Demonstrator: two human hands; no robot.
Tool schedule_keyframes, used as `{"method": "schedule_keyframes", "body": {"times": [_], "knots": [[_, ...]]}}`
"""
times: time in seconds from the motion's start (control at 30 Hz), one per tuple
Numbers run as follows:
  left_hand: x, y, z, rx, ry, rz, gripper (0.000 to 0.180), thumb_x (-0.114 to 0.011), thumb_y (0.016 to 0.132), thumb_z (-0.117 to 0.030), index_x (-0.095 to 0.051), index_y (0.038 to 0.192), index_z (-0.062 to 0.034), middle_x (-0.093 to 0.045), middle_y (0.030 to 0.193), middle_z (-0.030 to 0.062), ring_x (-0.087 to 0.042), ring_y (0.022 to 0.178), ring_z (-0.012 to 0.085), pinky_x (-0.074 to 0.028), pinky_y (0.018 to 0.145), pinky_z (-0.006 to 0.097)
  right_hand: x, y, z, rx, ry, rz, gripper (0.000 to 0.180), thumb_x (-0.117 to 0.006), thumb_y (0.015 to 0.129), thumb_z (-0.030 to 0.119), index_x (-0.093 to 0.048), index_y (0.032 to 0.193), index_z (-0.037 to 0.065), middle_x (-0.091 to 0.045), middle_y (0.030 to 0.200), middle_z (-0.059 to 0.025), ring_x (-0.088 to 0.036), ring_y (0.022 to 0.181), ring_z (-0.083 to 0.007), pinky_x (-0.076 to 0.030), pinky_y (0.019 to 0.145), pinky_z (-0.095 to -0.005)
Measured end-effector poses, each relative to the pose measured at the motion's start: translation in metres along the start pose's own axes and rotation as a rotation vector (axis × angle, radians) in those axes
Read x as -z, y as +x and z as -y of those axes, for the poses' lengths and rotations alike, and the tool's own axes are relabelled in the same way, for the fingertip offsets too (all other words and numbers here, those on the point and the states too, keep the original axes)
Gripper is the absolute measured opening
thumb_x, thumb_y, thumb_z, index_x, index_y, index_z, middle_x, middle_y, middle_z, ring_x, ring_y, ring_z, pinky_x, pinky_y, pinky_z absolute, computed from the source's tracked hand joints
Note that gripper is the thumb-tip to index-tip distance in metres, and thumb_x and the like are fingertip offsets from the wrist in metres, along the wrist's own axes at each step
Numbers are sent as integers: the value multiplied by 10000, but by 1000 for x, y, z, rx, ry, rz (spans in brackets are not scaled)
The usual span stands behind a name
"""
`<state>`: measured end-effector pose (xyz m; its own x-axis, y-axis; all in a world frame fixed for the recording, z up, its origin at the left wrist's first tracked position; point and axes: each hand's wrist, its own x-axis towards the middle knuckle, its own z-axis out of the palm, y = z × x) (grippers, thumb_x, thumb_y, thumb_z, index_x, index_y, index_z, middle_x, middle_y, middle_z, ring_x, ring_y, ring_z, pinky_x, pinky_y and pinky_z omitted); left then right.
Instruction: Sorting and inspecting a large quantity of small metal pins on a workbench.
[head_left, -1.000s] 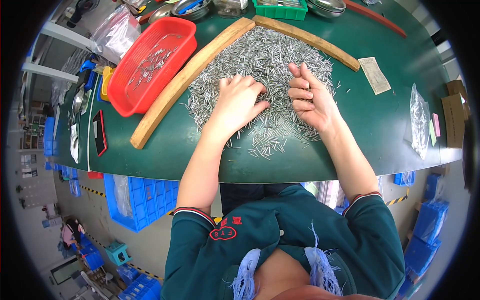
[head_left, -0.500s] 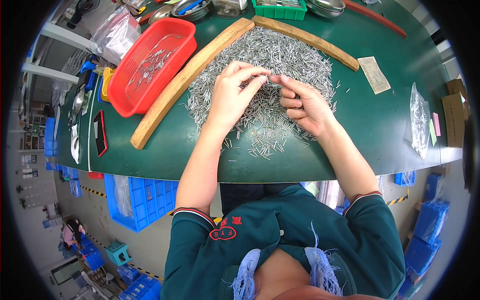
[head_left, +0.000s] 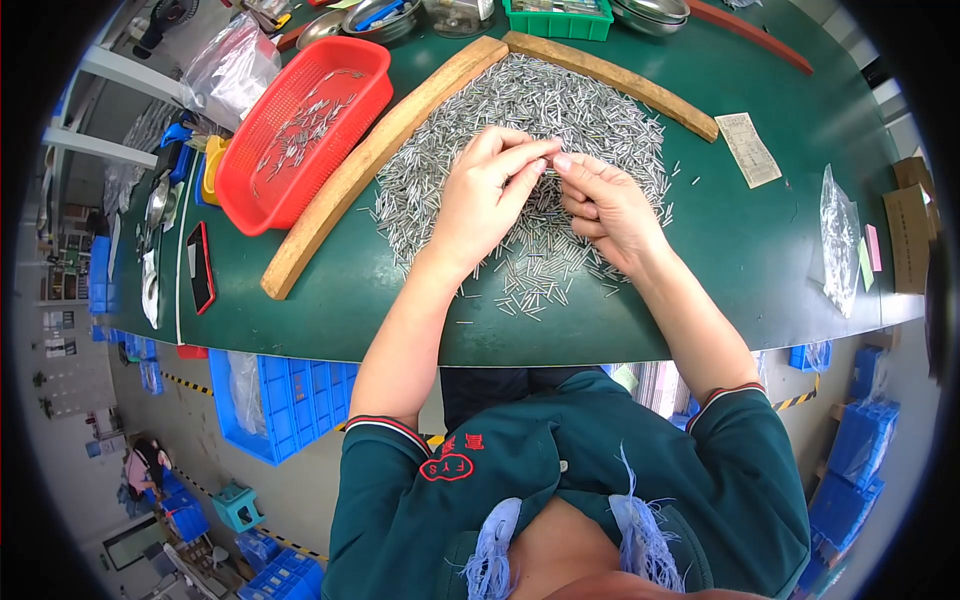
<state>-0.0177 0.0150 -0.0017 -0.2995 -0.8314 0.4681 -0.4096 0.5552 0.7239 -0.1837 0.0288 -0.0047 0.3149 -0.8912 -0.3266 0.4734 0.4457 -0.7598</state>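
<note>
A broad pile of short silver metal pins [head_left: 570, 110] covers the middle of the green table. Above it my left hand [head_left: 488, 195] is closed, thumb and index finger pinched together. My right hand [head_left: 615, 212] is closed as well, its thumb and index finger pinched and the other fingers curled in. The fingertips of both hands meet over the pile. What lies between them is mostly hidden and too small to make out. Loose pins [head_left: 535, 290] are scattered at the pile's near side, below my hands.
Two wooden bars [head_left: 375, 160] form a corner around the pile's far side. To the left stands a red basket [head_left: 348, 62] with some pins inside. A phone [head_left: 201, 268], a paper slip [head_left: 748, 150], a plastic bag [head_left: 838, 245] and a green bin [head_left: 560, 24] are also on the table [head_left: 560, 345].
My left hand has shifted a little to the right and nearer to me, closer to the right fingertips. The right hand has barely moved. A loose pin now lies near the table's front.
</note>
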Motion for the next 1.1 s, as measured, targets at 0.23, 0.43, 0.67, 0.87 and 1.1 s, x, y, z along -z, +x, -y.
{"method": "schedule_keyframes", "body": {"times": [0.23, 0.43, 0.67, 0.87, 1.1], "knots": [[0, 0, 1, 37, 40, -9, 247, -594, 845, -83, -649, 1085, -68, -613, 939, 70, -587, 881, 165, -463, 777, 258, -1, -1, 1, 73, -61, -24, 180, -612, 875, 214, -635, 962, 58, -383, 619, 88, -270, 480, 12, -177, 389, -150], [4, 1, -2, 206, -161, 15, 236, -596, 849, -82, -655, 1076, -54, -613, 950, 61, -581, 874, 129, -455, 782, 241, -1, -2, 1, 82, -66, -10, 192, -607, 877, 214, -642, 982, 58, -380, 620, 89, -266, 473, 12, -175, 385, -152], [4, 0, -3, 144, -93, -2, 244, -597, 847, -75, -653, 1085, -63, -607, 940, 55, -578, 866, 126, -457, 764, 236, -2, -3, 2, 88, -87, -12, 226, -607, 877, 216, -640, 1031, 54, -369, 611, 94, -256, 466, 13, -173, 381, -152], [3, 0, -1, 57, 8, -22, 259, -597, 843, -70, -651, 1096, -90, -599, 932, 54, -579, 860, 135, -462, 745, 247, -1, -2, 1, 102, -99, -13, 236, -611, 875, 217, -642, 1038, 49, -361, 600, 98, -246, 455, 13, -171, 378, -155], [2, 0, 1, -1, 112, -41, 264, -607, 833, -81, -652, 1093, -100, -600, 920, 54, -582, 851, 163, -471, 739, 266, -2, -2, 1, 96, -94, -21, 226, -612, 874, 213, -645, 1028, 50, -362, 599, 98, -248, 454, 13, -172, 376, -155]]}}
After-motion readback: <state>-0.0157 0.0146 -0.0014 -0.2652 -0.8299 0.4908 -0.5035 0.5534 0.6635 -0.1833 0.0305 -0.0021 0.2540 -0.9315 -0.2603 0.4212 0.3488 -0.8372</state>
